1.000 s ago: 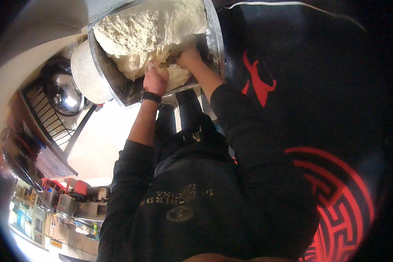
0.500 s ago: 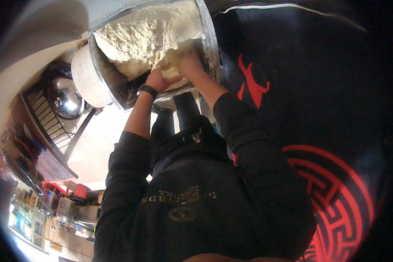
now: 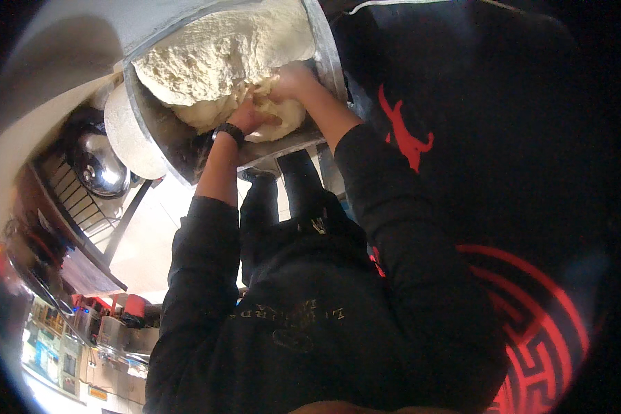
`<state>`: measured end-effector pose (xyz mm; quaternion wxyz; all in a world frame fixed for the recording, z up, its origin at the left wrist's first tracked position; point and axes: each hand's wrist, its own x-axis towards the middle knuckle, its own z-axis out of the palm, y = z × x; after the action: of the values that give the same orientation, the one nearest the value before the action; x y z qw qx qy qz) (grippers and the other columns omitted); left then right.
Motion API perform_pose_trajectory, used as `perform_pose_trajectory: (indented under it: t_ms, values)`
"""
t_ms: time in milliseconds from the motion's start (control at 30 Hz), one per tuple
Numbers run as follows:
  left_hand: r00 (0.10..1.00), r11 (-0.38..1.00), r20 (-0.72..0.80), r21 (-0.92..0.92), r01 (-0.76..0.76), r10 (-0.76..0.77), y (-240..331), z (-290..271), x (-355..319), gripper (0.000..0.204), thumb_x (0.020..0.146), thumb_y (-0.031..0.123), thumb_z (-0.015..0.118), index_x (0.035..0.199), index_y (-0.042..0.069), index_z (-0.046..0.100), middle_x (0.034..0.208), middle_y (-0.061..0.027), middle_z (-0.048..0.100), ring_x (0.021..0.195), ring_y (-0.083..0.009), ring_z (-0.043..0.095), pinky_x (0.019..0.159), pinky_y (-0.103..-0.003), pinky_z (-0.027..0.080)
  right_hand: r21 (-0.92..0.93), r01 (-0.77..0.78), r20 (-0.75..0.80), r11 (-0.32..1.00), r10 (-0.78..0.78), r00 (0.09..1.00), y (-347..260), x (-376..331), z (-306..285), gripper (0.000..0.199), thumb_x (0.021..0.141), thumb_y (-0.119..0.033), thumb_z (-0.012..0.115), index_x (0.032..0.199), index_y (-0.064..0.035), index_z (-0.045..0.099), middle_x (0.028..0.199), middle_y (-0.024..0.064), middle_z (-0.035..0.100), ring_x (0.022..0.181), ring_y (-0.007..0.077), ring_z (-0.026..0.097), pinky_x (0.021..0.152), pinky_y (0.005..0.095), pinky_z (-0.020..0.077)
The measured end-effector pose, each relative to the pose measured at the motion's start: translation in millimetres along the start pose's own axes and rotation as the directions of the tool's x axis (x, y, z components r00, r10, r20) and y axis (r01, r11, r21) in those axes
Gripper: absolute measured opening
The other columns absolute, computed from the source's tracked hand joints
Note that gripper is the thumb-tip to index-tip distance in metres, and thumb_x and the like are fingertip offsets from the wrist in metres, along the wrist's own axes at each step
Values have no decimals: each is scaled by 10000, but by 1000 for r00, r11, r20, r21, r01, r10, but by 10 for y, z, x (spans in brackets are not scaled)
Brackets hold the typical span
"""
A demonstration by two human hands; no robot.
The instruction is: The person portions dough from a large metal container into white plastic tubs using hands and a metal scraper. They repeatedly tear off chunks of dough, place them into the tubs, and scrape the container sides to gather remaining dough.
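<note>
A big pale mass of dough (image 3: 217,52) fills much of a metal trough (image 3: 332,58), its top rough and torn. My left hand (image 3: 250,116), with a dark watch at the wrist, grips the dough's near edge, thumb lying across it. Just right of it and slightly farther away, my right hand (image 3: 293,81) clutches the same dough, its fingertips sunk in and hidden. A smoother lump of dough bulges between and below the two hands, against the trough's near wall.
Left of the trough is a round pale end piece (image 3: 127,131). Beyond it, a shiny metal lid (image 3: 103,165) rests above a barred rack (image 3: 79,200). A black wall with red designs (image 3: 410,141) stands close on the right. Shelves and kitchen goods lie lower left.
Both hands have shifted, the right one a little up and left. The near lump of dough now bulges larger below them. The view has moved slightly too.
</note>
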<state>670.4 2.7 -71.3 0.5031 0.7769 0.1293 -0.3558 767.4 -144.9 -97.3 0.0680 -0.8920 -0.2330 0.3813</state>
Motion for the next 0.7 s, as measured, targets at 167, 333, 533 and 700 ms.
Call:
perform_pose_trajectory:
  t_ms: [167, 333, 533, 700]
  values:
    - [998, 969, -52, 243, 45, -34, 72, -36, 125, 764, 573, 283, 854, 1208, 5, 532, 1125, -154, 615, 1051, -270, 583, 911, -351, 459, 19, -117, -90, 993, 119, 989, -2, 69, 15, 478, 546, -459, 720, 813, -63, 734, 886, 159, 700, 816, 302, 678, 751, 392, 530]
    - [995, 990, 81, 132, 45, -56, -261, -27, 230, 687, 622, 283, 823, 1189, 4, 551, 1008, -132, 663, 936, -259, 631, 823, -350, 496, -42, -119, -126, 992, 113, 986, -185, -239, -221, 490, 600, -467, 707, 877, -62, 730, 942, 158, 695, 863, 300, 676, 781, 403, 526]
    - [985, 986, 110, -117, -118, 131, -401, -48, 17, 629, 705, 260, 756, 1248, 29, 538, 1095, -104, 636, 1011, -223, 581, 873, -339, 455, 286, -95, -48, 954, 113, 992, -185, -566, -47, 578, 686, -536, 683, 1114, -149, 659, 1091, 148, 658, 1018, 333, 619, 893, 397, 485]
    - [992, 676, 89, -726, 126, -89, 28, -311, -424, 665, 836, 437, 633, 1370, 79, 463, 1335, -86, 519, 1181, -213, 498, 1052, -295, 307, 265, 30, -93, 964, -5, 996, -596, -1208, -476, 678, 713, -559, 666, 1204, -97, 599, 1141, 185, 636, 1048, 341, 609, 899, 416, 480]
